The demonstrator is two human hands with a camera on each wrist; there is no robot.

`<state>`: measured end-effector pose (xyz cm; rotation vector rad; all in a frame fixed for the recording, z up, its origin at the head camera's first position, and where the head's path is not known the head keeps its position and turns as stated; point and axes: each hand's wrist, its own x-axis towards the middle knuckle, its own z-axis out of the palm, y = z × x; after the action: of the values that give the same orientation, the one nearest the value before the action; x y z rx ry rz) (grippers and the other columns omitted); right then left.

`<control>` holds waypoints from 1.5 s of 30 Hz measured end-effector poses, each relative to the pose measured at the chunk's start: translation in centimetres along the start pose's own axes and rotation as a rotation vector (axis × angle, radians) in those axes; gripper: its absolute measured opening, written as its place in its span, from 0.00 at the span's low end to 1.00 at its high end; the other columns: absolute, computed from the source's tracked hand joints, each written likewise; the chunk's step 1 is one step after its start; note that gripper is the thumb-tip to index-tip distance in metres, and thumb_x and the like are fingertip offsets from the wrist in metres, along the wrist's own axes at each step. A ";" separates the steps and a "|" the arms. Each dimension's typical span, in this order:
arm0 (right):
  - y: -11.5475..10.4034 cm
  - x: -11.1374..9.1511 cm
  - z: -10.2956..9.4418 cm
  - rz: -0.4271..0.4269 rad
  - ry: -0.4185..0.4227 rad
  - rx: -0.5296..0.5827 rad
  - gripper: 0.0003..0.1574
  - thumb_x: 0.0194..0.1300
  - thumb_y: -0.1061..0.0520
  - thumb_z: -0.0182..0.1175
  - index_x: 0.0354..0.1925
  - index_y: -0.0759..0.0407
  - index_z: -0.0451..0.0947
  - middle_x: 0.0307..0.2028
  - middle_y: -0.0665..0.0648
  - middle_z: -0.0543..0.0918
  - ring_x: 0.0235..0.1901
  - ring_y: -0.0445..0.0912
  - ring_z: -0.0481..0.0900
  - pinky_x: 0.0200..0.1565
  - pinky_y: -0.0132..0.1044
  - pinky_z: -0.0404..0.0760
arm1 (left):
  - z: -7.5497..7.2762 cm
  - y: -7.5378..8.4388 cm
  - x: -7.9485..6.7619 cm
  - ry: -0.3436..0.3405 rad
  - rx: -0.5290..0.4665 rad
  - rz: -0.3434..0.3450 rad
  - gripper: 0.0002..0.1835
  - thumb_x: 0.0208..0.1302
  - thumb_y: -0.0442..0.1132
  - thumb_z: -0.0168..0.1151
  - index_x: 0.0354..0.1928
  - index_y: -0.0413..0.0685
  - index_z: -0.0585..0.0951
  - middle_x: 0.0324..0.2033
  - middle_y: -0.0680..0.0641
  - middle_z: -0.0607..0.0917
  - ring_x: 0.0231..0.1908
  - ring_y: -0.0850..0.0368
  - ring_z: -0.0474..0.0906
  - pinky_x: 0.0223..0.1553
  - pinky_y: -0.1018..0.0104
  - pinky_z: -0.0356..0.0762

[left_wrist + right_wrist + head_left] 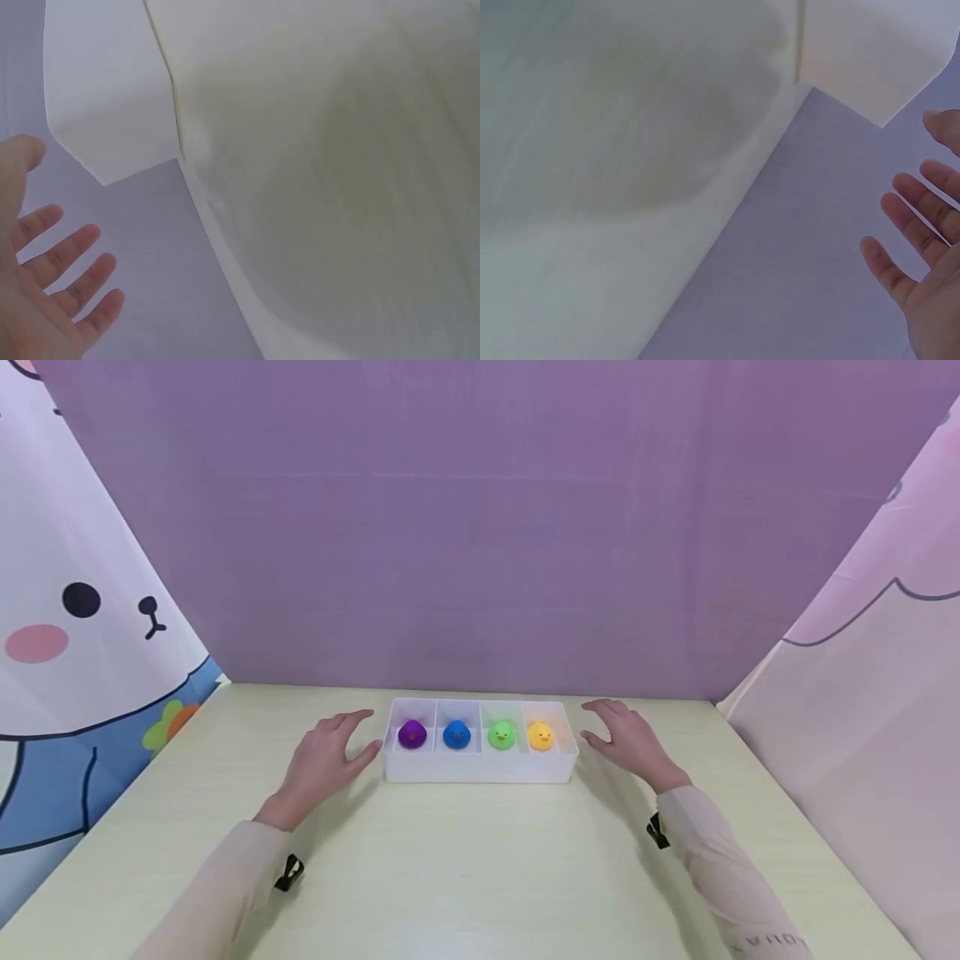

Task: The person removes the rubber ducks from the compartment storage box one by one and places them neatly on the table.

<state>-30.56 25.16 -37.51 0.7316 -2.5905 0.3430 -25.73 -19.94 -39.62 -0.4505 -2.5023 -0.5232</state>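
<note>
A white divided box [480,768] stands toward the back of the table. Its compartments hold, from left to right, a purple toy duck [412,734], a blue toy duck [457,734], a green toy duck [502,735] and a yellow toy duck [541,736]. My left hand [322,764] is at the box's left end, fingers spread and holding nothing. On the opposite side, my right hand [628,739] hovers beside the right end with its fingers apart. Both wrist views show a white end of the box [112,97] near each hand, with a gap between.
The pale table [480,860] runs back to a purple cloth wall [480,543]. Printed curtains with cartoon figures hang at the left [90,610] and right [877,693]. A small black clip [288,872] sits at the left cuff, another [657,831] at the right.
</note>
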 end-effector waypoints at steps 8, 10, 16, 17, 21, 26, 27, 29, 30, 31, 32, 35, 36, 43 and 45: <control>-0.7 1.4 0.5 -0.030 -0.033 0.037 0.26 0.57 0.54 0.63 0.53 0.61 0.72 0.51 0.61 0.77 0.53 0.57 0.73 0.49 0.55 0.74 | 0.8 0.8 0.7 -0.039 -0.016 -0.019 0.27 0.58 0.52 0.58 0.58 0.47 0.72 0.53 0.39 0.78 0.49 0.38 0.75 0.45 0.41 0.73; -0.9 1.8 0.6 -0.041 -0.041 0.048 0.26 0.57 0.54 0.62 0.53 0.61 0.72 0.51 0.61 0.78 0.53 0.57 0.73 0.50 0.54 0.74 | 1.0 0.9 0.8 -0.048 -0.019 -0.025 0.27 0.59 0.53 0.58 0.58 0.47 0.72 0.53 0.39 0.78 0.49 0.38 0.75 0.45 0.41 0.74; -1.2 2.6 1.1 -0.055 -0.070 0.066 0.24 0.57 0.54 0.62 0.52 0.61 0.73 0.50 0.60 0.78 0.52 0.56 0.75 0.52 0.51 0.74 | 1.6 1.0 1.2 -0.064 -0.048 -0.040 0.27 0.60 0.54 0.56 0.58 0.48 0.72 0.52 0.39 0.78 0.49 0.39 0.75 0.46 0.42 0.74; -1.3 2.7 1.1 -0.055 -0.076 0.068 0.24 0.57 0.54 0.62 0.52 0.61 0.73 0.50 0.60 0.78 0.52 0.56 0.75 0.52 0.51 0.74 | 1.6 0.9 1.3 -0.069 -0.050 -0.044 0.28 0.60 0.54 0.56 0.58 0.48 0.72 0.52 0.39 0.78 0.49 0.39 0.75 0.46 0.42 0.73; -1.3 3.1 1.7 -0.065 -0.101 0.073 0.24 0.58 0.55 0.62 0.52 0.61 0.73 0.50 0.60 0.78 0.52 0.56 0.75 0.52 0.51 0.74 | 1.9 0.9 1.4 -0.096 -0.054 -0.060 0.28 0.60 0.55 0.55 0.59 0.49 0.71 0.53 0.40 0.78 0.49 0.39 0.76 0.46 0.42 0.73; -1.3 3.5 2.3 -0.072 -0.133 0.068 0.23 0.57 0.57 0.62 0.51 0.62 0.74 0.50 0.60 0.78 0.52 0.56 0.74 0.53 0.51 0.74 | 2.2 0.9 1.6 -0.118 -0.062 -0.063 0.28 0.60 0.54 0.56 0.59 0.49 0.71 0.52 0.41 0.79 0.48 0.40 0.76 0.45 0.43 0.74; -1.4 3.5 2.4 -0.072 -0.139 0.066 0.23 0.56 0.58 0.62 0.51 0.62 0.74 0.50 0.60 0.78 0.52 0.56 0.74 0.53 0.50 0.74 | 2.3 0.8 1.6 -0.121 -0.065 -0.063 0.27 0.60 0.54 0.56 0.59 0.50 0.71 0.52 0.41 0.79 0.48 0.40 0.76 0.45 0.43 0.74; -1.5 3.7 2.5 -0.075 -0.145 0.059 0.23 0.55 0.59 0.62 0.50 0.62 0.74 0.50 0.60 0.78 0.52 0.55 0.74 0.53 0.50 0.74 | 2.4 0.8 1.6 -0.125 -0.071 -0.063 0.27 0.60 0.54 0.56 0.58 0.50 0.72 0.52 0.42 0.79 0.47 0.40 0.76 0.44 0.43 0.74; -1.5 3.7 2.5 -0.076 -0.147 0.054 0.23 0.55 0.59 0.63 0.50 0.61 0.74 0.49 0.60 0.78 0.52 0.55 0.74 0.53 0.50 0.74 | 2.5 0.8 1.6 -0.127 -0.075 -0.063 0.27 0.60 0.54 0.56 0.58 0.50 0.72 0.52 0.42 0.79 0.47 0.40 0.76 0.44 0.44 0.74; -1.6 3.8 2.6 -0.077 -0.147 0.051 0.23 0.54 0.60 0.63 0.50 0.61 0.75 0.49 0.60 0.78 0.52 0.55 0.74 0.53 0.50 0.74 | 2.5 0.8 1.6 -0.132 -0.079 -0.062 0.26 0.60 0.54 0.56 0.58 0.50 0.72 0.52 0.42 0.79 0.48 0.40 0.76 0.44 0.43 0.74; -1.5 3.8 2.6 -0.081 -0.146 0.045 0.23 0.54 0.60 0.63 0.50 0.61 0.75 0.49 0.60 0.78 0.52 0.55 0.74 0.53 0.50 0.74 | 2.5 0.8 1.6 -0.138 -0.082 -0.064 0.26 0.60 0.54 0.55 0.58 0.50 0.72 0.52 0.42 0.79 0.48 0.40 0.76 0.44 0.43 0.74; -1.5 4.0 2.7 -0.090 -0.143 0.029 0.22 0.53 0.61 0.64 0.49 0.61 0.75 0.49 0.60 0.78 0.52 0.55 0.74 0.52 0.50 0.74 | 2.4 0.8 1.7 -0.154 -0.092 -0.068 0.26 0.60 0.53 0.55 0.58 0.50 0.72 0.52 0.41 0.78 0.49 0.40 0.76 0.45 0.43 0.74; -1.5 4.0 2.7 -0.094 -0.143 0.025 0.22 0.53 0.62 0.64 0.49 0.61 0.75 0.48 0.60 0.78 0.51 0.55 0.74 0.52 0.50 0.74 | 2.4 0.8 1.7 -0.160 -0.095 -0.069 0.26 0.61 0.53 0.55 0.58 0.50 0.72 0.53 0.41 0.78 0.49 0.40 0.75 0.45 0.43 0.74; -1.9 4.3 2.6 -0.108 -0.181 0.032 0.23 0.51 0.63 0.65 0.48 0.62 0.76 0.49 0.60 0.79 0.52 0.56 0.74 0.52 0.50 0.75 | 2.3 0.9 1.8 -0.206 -0.106 -0.076 0.26 0.62 0.54 0.54 0.58 0.48 0.72 0.54 0.41 0.77 0.52 0.39 0.74 0.50 0.42 0.71; -2.0 4.4 2.6 -0.105 -0.196 0.031 0.22 0.51 0.63 0.65 0.48 0.62 0.76 0.49 0.60 0.79 0.52 0.56 0.74 0.53 0.50 0.74 | 2.3 0.8 1.8 -0.220 -0.110 -0.081 0.26 0.62 0.55 0.53 0.58 0.48 0.72 0.55 0.41 0.76 0.53 0.39 0.73 0.51 0.42 0.70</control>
<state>-33.68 20.66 -37.52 0.9514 -2.7200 0.2931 -27.86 -17.79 -40.19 -0.4726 -2.7207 -0.6789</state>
